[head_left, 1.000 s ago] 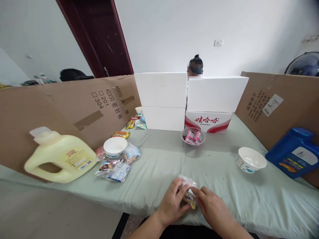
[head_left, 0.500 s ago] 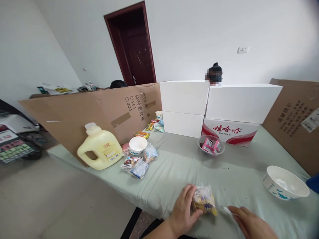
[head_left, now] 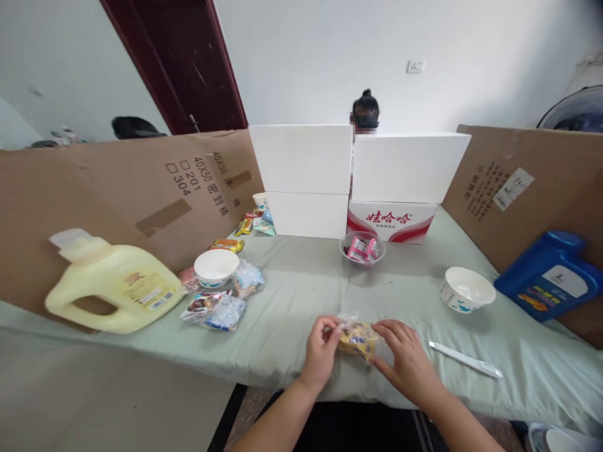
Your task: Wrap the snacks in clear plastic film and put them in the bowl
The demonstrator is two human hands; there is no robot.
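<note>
A clear and yellow snack packet (head_left: pixel 358 339) lies near the front of the green-covered table. My left hand (head_left: pixel 323 348) pinches its left end, where the clear wrapper is crumpled. On the other side, my right hand (head_left: pixel 402 358) grips the packet's right end between thumb and fingers. To the right of that hand, a slim white cutter (head_left: pixel 465 360) rests flat on the cloth. Farther right stands a white bowl with blue-green print (head_left: pixel 467 290).
A pale yellow jug (head_left: pixel 117 289) stands at left, beside another white bowl (head_left: pixel 217 267) and several wrapped snacks (head_left: pixel 226 311). A clear bowl of pink packets (head_left: pixel 362 249) sits before stacked white boxes (head_left: pixel 306 160). A blue bottle (head_left: pixel 549 276) leans at right. Cardboard panels (head_left: pixel 155 194) flank the table.
My right hand has let go of the white cutter, which now lies on the table, and has taken the packet's right end. My left hand has shifted to pinch its left end. The view has turned right.
</note>
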